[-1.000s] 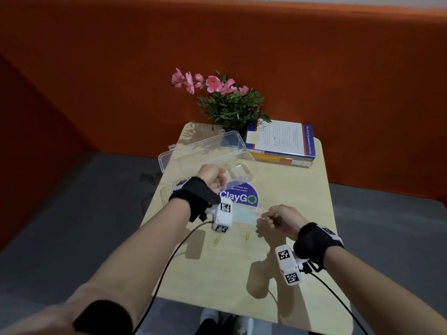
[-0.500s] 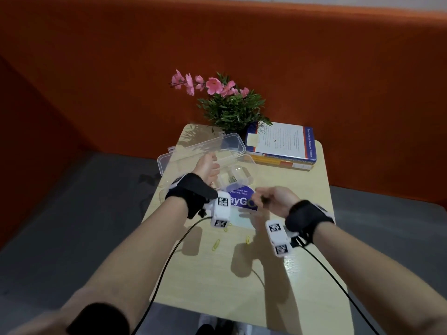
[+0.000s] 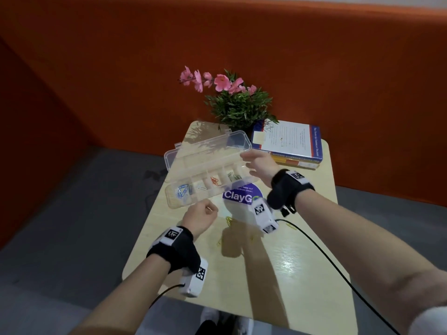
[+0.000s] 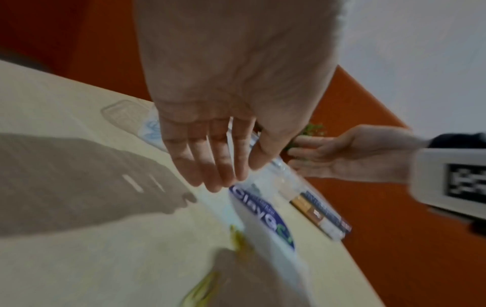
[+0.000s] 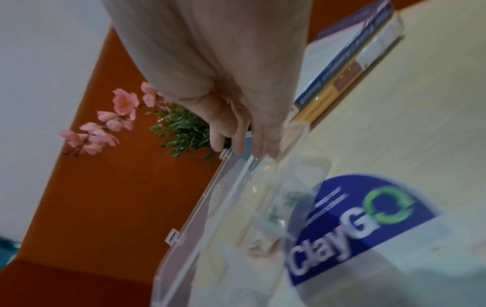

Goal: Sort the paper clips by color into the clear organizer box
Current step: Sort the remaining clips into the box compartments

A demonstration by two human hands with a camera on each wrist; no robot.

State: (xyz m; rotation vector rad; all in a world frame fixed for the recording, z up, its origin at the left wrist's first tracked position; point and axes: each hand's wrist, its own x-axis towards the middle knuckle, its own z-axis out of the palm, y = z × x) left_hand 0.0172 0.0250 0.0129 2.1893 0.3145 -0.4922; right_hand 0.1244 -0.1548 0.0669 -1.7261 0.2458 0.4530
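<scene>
The clear organizer box (image 3: 186,203) lies open on the table, its lid (image 3: 208,151) tilted up behind. Blue clips (image 3: 183,191), orange clips (image 3: 214,181) and green clips (image 3: 233,176) sit in separate compartments. My right hand (image 3: 254,162) hovers over the box's right end with fingers (image 5: 238,145) extended down by the lid edge, holding nothing. My left hand (image 3: 200,215) is just in front of the box; its fingers (image 4: 218,172) are relaxed and empty. Loose yellow clips (image 3: 228,220) lie on the table near the sticker.
A potted plant with pink flowers (image 3: 239,105) and a stack of books (image 3: 290,146) stand at the table's far edge. A blue ClayGo sticker (image 3: 238,195) is on the tabletop (image 3: 278,274). More yellow clips (image 3: 292,226) lie beside my right wrist. Wrist cables trail toward me.
My right hand rose from the table's front area to the box's right end and opened. My left hand drew back from over the box to its front edge.
</scene>
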